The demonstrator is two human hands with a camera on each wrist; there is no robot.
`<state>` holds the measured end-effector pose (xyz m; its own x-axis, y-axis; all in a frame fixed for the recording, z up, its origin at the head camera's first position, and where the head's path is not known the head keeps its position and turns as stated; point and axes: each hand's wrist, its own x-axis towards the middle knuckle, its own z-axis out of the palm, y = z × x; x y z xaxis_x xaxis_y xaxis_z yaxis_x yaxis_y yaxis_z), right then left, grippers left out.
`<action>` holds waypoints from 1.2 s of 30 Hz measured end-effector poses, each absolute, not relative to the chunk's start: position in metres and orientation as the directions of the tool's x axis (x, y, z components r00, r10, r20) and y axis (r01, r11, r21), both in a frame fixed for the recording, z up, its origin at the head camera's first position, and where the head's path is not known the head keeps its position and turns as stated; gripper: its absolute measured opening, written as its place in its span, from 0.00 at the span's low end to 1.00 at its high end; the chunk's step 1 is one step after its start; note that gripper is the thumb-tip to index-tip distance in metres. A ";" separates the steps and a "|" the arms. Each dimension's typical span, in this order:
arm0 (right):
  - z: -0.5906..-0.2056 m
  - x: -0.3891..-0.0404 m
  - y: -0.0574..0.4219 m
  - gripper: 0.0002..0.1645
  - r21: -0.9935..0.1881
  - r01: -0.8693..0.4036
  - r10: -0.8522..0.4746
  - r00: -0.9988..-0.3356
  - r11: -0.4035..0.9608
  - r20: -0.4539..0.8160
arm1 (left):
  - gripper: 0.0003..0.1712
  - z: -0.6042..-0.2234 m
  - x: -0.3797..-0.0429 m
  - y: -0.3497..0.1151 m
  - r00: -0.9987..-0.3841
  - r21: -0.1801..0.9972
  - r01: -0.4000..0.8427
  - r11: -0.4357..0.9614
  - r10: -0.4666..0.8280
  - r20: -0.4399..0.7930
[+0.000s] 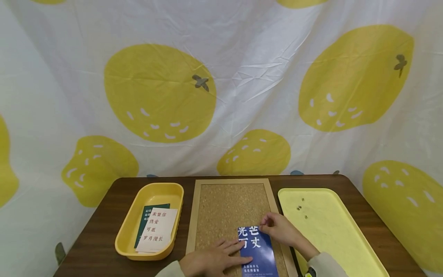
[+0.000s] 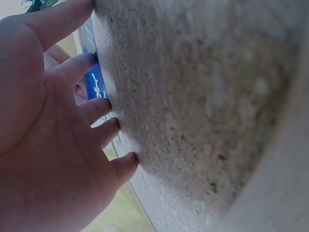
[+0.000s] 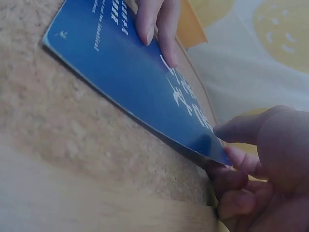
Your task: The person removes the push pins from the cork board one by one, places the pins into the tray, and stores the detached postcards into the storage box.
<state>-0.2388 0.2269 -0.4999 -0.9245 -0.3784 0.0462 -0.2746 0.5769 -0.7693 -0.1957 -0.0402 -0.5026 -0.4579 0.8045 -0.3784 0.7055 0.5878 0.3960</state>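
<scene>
A blue card (image 1: 259,256) with white Chinese characters lies on the lower right of a wood-framed corkboard (image 1: 230,207). My left hand (image 1: 212,258) is spread flat, its fingertips resting on the card's left side and on the cork. In the left wrist view those straight fingers (image 2: 99,107) touch the board surface. At the card's upper right corner, my right hand (image 1: 279,231) pinches the edge between thumb and fingers. The right wrist view shows this corner of the card (image 3: 212,152) between the fingertips, with a shadow beneath its edge.
Left of the board stands a yellow-orange basket (image 1: 121,238) holding a white card (image 1: 159,231) and a dark green card (image 1: 142,227). A pale yellow tray (image 1: 332,231) on the right carries several small metallic pieces (image 1: 299,208). Behind the brown table (image 1: 93,234) hangs a lemon-print curtain (image 1: 242,96).
</scene>
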 end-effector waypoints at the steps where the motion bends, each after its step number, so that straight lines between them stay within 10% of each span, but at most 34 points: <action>1: -0.500 -0.238 0.227 0.08 -0.771 -0.277 -0.381 -0.923 0.573 0.048 | 0.41 -0.502 -0.195 -0.040 -0.458 0.387 0.714 0.584 0.807 -0.373; 36: -0.504 -0.227 0.237 0.08 -0.897 -0.199 -0.567 -0.821 0.396 -0.069 | 0.38 -0.489 -0.190 -0.039 -0.476 0.389 0.684 0.617 0.782 -0.403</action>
